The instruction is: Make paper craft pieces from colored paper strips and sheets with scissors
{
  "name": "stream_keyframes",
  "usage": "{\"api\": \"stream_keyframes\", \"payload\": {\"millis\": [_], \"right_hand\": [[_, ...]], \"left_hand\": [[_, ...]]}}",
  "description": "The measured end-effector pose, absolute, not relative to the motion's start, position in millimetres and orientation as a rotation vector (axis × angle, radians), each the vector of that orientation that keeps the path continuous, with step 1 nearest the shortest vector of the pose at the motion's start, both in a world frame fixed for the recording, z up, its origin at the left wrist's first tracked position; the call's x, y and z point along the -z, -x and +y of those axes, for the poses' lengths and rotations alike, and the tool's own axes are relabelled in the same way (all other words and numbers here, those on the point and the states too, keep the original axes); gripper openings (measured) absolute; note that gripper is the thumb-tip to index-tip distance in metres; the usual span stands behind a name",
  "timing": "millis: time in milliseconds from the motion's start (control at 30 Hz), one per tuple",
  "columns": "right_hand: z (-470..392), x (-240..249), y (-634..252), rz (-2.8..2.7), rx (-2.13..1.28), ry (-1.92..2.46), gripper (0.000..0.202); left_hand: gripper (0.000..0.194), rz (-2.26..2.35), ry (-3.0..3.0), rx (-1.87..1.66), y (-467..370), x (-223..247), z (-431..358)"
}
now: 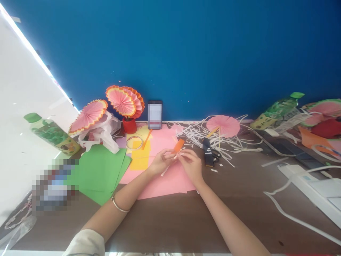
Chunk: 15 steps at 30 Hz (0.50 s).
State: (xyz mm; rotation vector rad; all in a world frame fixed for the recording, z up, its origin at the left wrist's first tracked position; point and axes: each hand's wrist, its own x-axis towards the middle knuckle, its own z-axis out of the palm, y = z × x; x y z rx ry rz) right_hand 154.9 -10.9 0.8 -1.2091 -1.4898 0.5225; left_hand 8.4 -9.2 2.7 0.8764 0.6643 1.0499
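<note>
My left hand [163, 160] and my right hand [191, 164] meet over pink paper sheets [162, 185] near the middle of the table. Between their pinched fingertips they hold a small folded orange paper piece [178, 145]. A thin white strip [165, 170] hangs down below the fingers. Yellow paper [139, 158] lies left of my hands, with a roll of clear tape [134, 143] and a narrow orange strip [147, 139] on it. To the right is a dark tool [208, 153], partly under white scraps.
Behind are a phone [155, 114], a red pot [129, 126] with paper fans, and tangled white strips [197, 133] with a pink fan [223, 126]. Green sheets [99, 170] and a bottle [52, 134] lie left; another bottle [277, 111] and a white power strip [314, 192] are right.
</note>
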Motion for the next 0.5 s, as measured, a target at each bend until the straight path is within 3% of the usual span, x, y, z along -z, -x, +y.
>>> {"api": "stream_keyframes", "payload": {"millis": [500], "right_hand": [[-12, -13, -153, -1.316, -0.772, 1.119, 0.013]], "left_hand": [[0.034, 0.718, -0.895, -1.098, -10, -10, -11]]}}
